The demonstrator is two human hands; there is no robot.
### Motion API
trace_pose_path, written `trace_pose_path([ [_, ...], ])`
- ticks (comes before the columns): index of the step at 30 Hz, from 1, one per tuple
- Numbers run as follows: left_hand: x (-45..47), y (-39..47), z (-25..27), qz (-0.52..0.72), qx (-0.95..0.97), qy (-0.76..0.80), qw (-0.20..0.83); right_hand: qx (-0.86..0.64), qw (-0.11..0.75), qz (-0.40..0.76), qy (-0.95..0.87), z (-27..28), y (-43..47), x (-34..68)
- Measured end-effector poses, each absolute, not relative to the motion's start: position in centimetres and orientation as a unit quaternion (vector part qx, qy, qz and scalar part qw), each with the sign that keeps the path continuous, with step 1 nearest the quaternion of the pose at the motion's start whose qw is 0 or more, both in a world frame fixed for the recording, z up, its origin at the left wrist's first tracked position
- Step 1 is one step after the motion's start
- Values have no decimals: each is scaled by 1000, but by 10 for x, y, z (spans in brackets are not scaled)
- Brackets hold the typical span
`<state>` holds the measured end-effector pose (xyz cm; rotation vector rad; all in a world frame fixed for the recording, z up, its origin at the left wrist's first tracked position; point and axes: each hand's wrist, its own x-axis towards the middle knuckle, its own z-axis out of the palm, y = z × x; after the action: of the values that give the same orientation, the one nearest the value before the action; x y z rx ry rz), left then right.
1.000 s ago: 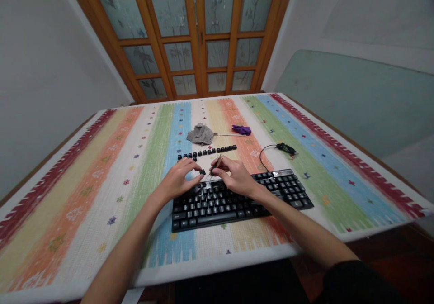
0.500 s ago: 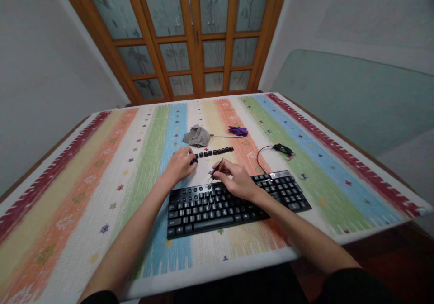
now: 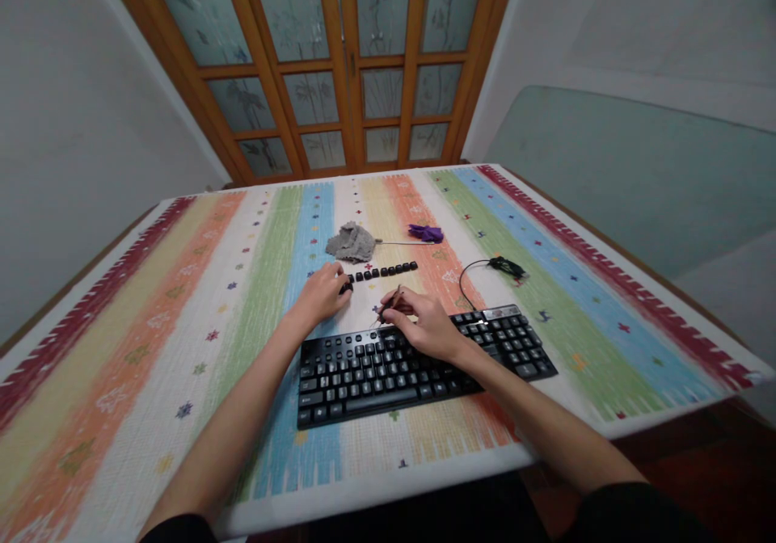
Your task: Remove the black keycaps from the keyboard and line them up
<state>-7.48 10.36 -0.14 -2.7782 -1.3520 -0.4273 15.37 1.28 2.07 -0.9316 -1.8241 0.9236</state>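
My left hand (image 3: pixel 324 291) is at the left end of a row of loose black keycaps (image 3: pixel 383 271), its fingers bent down and closed on one black keycap (image 3: pixel 345 288). Above the back edge of a black keyboard (image 3: pixel 376 381), my right hand (image 3: pixel 421 321) pinches a slim brown-handled tool (image 3: pixel 398 293). Fine wire-like strands show at the tool's lower end, near a dark part; its exact kind is too small to make out. My right hand and forearm hide some of the keyboard's upper middle keys.
A crumpled grey cloth (image 3: pixel 352 242) lies beyond the keycaps. Right of it are a thin metal rod (image 3: pixel 403 243) and a bunched purple cloth (image 3: pixel 425 233). The keyboard's coiled black cable (image 3: pixel 507 267) rests on the striped tablecloth (image 3: pixel 242 341). Wooden glass-paned doors (image 3: pixel 352 82) stand behind the table.
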Motion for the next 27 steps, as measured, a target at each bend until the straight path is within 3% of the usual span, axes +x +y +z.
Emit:
trace_pose_path([
  [17, -72, 102, 1, -82, -890, -444, 55, -369, 421, 362, -745, 21, 8, 149],
  [27, -76, 97, 4, -110, -889, -441, 53, -364, 406, 365, -755, 18, 3, 145],
])
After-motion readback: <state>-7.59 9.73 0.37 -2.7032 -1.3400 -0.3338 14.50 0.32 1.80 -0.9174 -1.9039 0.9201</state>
